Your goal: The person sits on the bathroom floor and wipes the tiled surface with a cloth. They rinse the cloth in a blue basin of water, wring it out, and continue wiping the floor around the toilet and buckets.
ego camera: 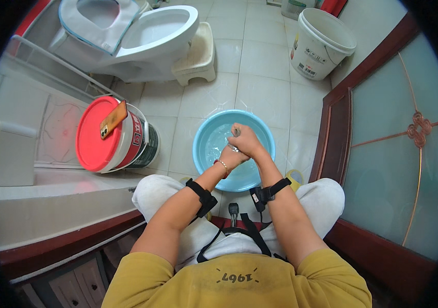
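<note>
A round light-blue plastic basin (200, 144) of water rests on the tiled floor between my knees. Above the water my left hand (231, 157) and my right hand (246, 140) are pressed together, both in fists. A small greyish item (237, 132) shows at the top of my right fist, and something wet and shiny glints between the two hands. Most of it is hidden by my fingers, so its kind is unclear. A red cord and a beaded bracelet (223, 168) circle my left wrist.
On the left, an orange phone (113, 120) lies on the red lid of a paint bucket (151, 142). A toilet (157, 61) and a plastic step stool (199, 57) stand beyond. An uncovered white bucket (311, 57) is at back right, beside a framed glass door (384, 169).
</note>
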A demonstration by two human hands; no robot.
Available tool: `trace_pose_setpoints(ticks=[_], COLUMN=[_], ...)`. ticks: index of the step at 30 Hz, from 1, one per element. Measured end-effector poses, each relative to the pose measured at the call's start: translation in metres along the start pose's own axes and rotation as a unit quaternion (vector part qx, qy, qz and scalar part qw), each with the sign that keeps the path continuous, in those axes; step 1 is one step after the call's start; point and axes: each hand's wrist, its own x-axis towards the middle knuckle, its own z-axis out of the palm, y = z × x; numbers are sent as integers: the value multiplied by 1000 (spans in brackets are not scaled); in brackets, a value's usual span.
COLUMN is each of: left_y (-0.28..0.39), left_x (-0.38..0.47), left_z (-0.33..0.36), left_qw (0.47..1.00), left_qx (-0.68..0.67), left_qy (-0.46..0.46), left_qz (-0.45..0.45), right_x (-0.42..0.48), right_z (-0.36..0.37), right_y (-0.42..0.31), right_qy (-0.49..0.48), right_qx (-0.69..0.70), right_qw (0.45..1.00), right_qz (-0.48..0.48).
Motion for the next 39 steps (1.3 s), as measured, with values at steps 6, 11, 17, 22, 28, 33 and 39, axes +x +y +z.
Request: trace_pose_setpoints(ticks=[6, 11, 17, 22, 28, 33, 39], left_y=[-19, -18, 0, 49, 93, 93, 103], left_x=[18, 14, 15, -3, -45, -25, -21], left_z=[13, 22, 7, -31, -56, -52, -56], left_qw=[983, 971, 948, 972, 883, 818, 754], left_qx=[175, 191, 246, -170, -421, -493, -557], left_qy=[56, 143, 201, 111, 91, 129, 122], left_qz=[18, -24, 23, -114, -184, -267, -326], right_x=[6, 5, 15, 13, -35, -58, -67], right_z=[6, 13, 3, -19, -32, -34, -19], right_y=[22, 19, 33, 112, 174, 185, 179], right_qy=[41, 107, 78, 8, 317, 65, 93], right_qx=[-39, -41, 426, -152, -360, 370, 395], right_qw=[998, 989, 901, 942, 876, 789, 729], right_qz=[23, 94, 14, 298, 56, 487, 551])
